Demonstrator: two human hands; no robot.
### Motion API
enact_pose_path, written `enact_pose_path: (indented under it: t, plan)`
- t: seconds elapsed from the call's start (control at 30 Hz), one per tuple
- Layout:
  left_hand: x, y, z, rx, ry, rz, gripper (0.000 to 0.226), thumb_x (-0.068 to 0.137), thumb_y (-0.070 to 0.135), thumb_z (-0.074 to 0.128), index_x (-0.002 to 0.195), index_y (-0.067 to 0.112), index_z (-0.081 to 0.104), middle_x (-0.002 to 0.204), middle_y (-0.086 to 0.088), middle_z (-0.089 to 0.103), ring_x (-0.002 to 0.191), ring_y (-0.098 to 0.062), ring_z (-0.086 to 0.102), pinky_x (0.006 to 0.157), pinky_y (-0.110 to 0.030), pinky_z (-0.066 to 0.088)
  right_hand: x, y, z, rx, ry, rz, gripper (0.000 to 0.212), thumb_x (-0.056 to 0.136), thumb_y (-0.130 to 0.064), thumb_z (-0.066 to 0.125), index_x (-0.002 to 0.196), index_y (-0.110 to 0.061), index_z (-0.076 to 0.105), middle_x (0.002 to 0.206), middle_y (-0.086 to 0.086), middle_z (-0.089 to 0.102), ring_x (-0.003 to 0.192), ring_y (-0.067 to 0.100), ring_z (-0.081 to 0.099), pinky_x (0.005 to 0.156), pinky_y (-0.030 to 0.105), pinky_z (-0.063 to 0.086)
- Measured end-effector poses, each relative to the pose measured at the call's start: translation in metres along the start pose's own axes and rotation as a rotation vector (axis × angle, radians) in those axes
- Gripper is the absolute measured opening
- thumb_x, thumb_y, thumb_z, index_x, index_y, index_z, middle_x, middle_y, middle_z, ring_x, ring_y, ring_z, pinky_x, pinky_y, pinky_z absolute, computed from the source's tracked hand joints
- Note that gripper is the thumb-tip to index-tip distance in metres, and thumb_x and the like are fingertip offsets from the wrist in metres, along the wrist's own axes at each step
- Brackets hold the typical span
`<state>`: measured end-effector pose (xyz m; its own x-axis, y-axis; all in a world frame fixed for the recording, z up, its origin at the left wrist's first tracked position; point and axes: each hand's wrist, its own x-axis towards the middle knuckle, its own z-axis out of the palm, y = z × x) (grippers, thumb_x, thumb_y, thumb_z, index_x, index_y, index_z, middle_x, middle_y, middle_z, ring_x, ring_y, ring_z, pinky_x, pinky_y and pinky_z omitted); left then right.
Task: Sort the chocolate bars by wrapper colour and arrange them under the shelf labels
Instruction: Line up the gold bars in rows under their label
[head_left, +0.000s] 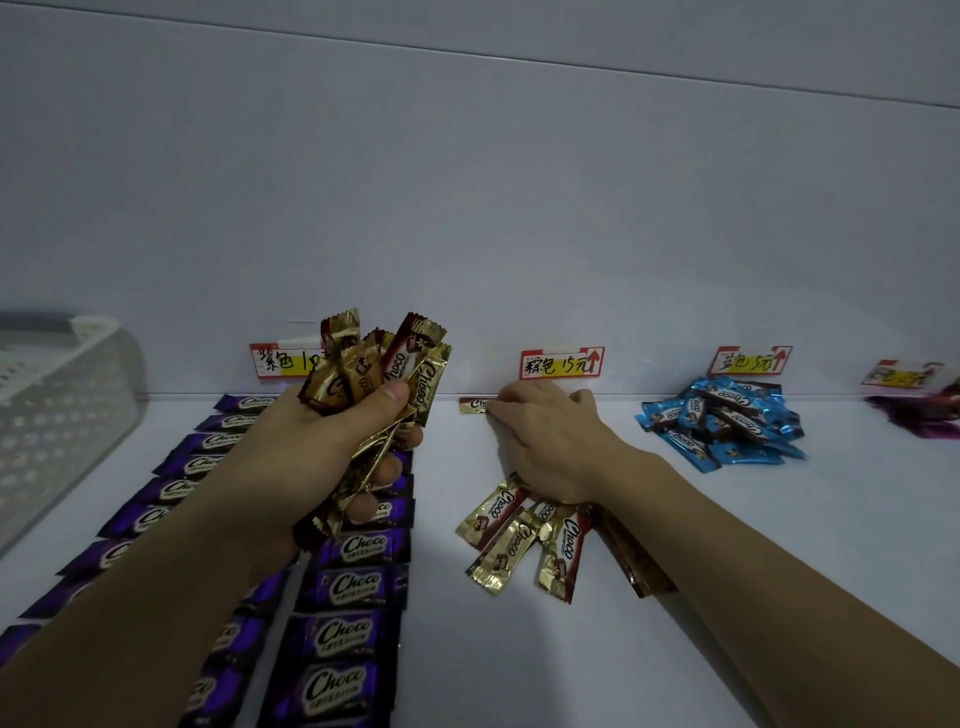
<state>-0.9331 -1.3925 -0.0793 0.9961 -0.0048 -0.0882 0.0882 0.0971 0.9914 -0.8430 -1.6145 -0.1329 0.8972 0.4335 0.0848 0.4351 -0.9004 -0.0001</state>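
The left hand (322, 436) is raised over the left part of the white shelf (779, 545), its fingers and thumb curled tight round a bunch of gold bars (384, 358) that fan upward out of the fist. The right hand (550, 436) lies palm down farther right, reaching to the far edge of the shelf, where its bent fingers hold one end of a single gold bar (471, 405). That bar lies flat against the back wall (467, 208), just below and left of the middle label (562, 362).

A few loose gold bars (519, 540) are spread on the shelf under the right wrist, nearer than the hand. The purple bars (343, 587) lie in two neat columns running from near to far below the left label (275, 361), partly covered by the left arm. The blue bars (722, 421) sit in an untidy heap under the blue label (750, 359). At the far right a dark pile (919, 421), blurred, lies beneath a fourth label (896, 375). A white perforated basket (57, 415) stands at the left edge.
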Motion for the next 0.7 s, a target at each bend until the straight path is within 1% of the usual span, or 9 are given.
enact_pose_path:
  t: [0.1, 0.17, 0.23, 0.3, 0.33, 0.43, 0.5, 0.57, 0.7]
  plan:
    - [-0.001, 0.0, 0.0, 0.004, 0.003, -0.007, 0.027, 0.091, 0.029, 0.066, 0.11, 0.01, 0.07, 0.087, -0.016, 0.073, 0.056, -0.019, 0.053, 0.042, -0.023, 0.039, -0.002, -0.002, -0.004, 0.036, -0.013, 0.005, 0.039, 0.102, -0.031, 0.036, 0.137, -0.023, 0.051, 0.14, -0.003, 0.046, 0.131, 0.021, 0.036, 0.1, 0.055, 0.035]
    - [0.0, 0.0, 0.001, 0.015, 0.007, -0.011, 0.027, 0.091, 0.029, 0.066, 0.109, 0.01, 0.07, 0.086, -0.015, 0.073, 0.056, -0.019, 0.054, 0.041, -0.023, 0.039, -0.004, 0.004, -0.015, 0.121, 0.042, 0.057, 0.04, 0.102, -0.025, 0.037, 0.139, -0.023, 0.052, 0.14, -0.001, 0.048, 0.132, 0.023, 0.039, 0.105, 0.056, 0.035]
    - [0.0, 0.001, 0.002, 0.031, 0.003, -0.014, 0.027, 0.092, 0.03, 0.066, 0.109, 0.01, 0.069, 0.084, -0.013, 0.073, 0.056, -0.02, 0.054, 0.041, -0.023, 0.039, -0.008, 0.02, -0.025, 0.198, 0.114, 0.181, 0.039, 0.098, -0.016, 0.041, 0.133, -0.018, 0.06, 0.134, 0.004, 0.055, 0.125, 0.027, 0.049, 0.104, 0.054, 0.041]
    - [-0.001, 0.001, 0.002, 0.04, 0.005, -0.019, 0.027, 0.092, 0.03, 0.065, 0.109, 0.009, 0.069, 0.082, -0.012, 0.073, 0.055, -0.019, 0.055, 0.04, -0.023, 0.04, -0.014, 0.034, -0.025, 0.181, 0.073, 0.244, 0.036, 0.095, -0.01, 0.044, 0.123, -0.015, 0.067, 0.128, 0.007, 0.06, 0.117, 0.028, 0.055, 0.099, 0.051, 0.047]
    - [-0.001, 0.001, 0.003, 0.043, 0.005, -0.026, 0.028, 0.092, 0.031, 0.065, 0.108, 0.008, 0.069, 0.08, -0.011, 0.073, 0.053, -0.018, 0.055, 0.039, -0.023, 0.04, -0.017, 0.037, -0.022, 0.162, 0.018, 0.229, 0.035, 0.096, -0.012, 0.044, 0.123, -0.016, 0.066, 0.128, 0.006, 0.058, 0.115, 0.026, 0.054, 0.099, 0.05, 0.048]
    - [-0.002, 0.0, 0.005, 0.047, -0.014, -0.048, 0.029, 0.091, 0.03, 0.065, 0.108, 0.007, 0.069, 0.075, -0.011, 0.071, 0.051, -0.017, 0.054, 0.039, -0.023, 0.04, -0.021, 0.034, -0.013, 0.171, -0.084, 0.168, 0.042, 0.1, -0.016, 0.04, 0.139, -0.016, 0.053, 0.138, 0.002, 0.047, 0.126, 0.023, 0.045, 0.105, 0.051, 0.043]
    - [-0.002, -0.001, 0.006, 0.052, -0.022, -0.047, 0.028, 0.092, 0.03, 0.065, 0.109, 0.009, 0.069, 0.08, -0.013, 0.073, 0.055, -0.019, 0.054, 0.039, -0.023, 0.04, -0.019, 0.03, -0.013, 0.172, -0.093, 0.157, 0.047, 0.098, -0.013, 0.04, 0.144, -0.016, 0.049, 0.143, 0.002, 0.042, 0.132, 0.024, 0.04, 0.107, 0.054, 0.04]
    - [-0.003, -0.001, 0.006, 0.059, -0.028, -0.038, 0.027, 0.092, 0.03, 0.065, 0.11, 0.01, 0.07, 0.084, -0.014, 0.073, 0.057, -0.02, 0.055, 0.04, -0.023, 0.04, -0.017, 0.028, -0.013, 0.157, -0.097, 0.157, 0.049, 0.096, -0.012, 0.04, 0.144, -0.016, 0.048, 0.144, 0.001, 0.041, 0.134, 0.024, 0.038, 0.107, 0.055, 0.039]
    - [-0.005, -0.001, 0.007, 0.08, -0.036, -0.042, 0.025, 0.094, 0.03, 0.064, 0.107, 0.009, 0.07, 0.072, -0.01, 0.071, 0.049, -0.015, 0.054, 0.038, -0.023, 0.04, -0.017, 0.029, -0.01, 0.164, -0.092, 0.151, 0.047, 0.098, -0.017, 0.038, 0.145, -0.017, 0.047, 0.144, 0.001, 0.042, 0.132, 0.023, 0.04, 0.106, 0.055, 0.04]
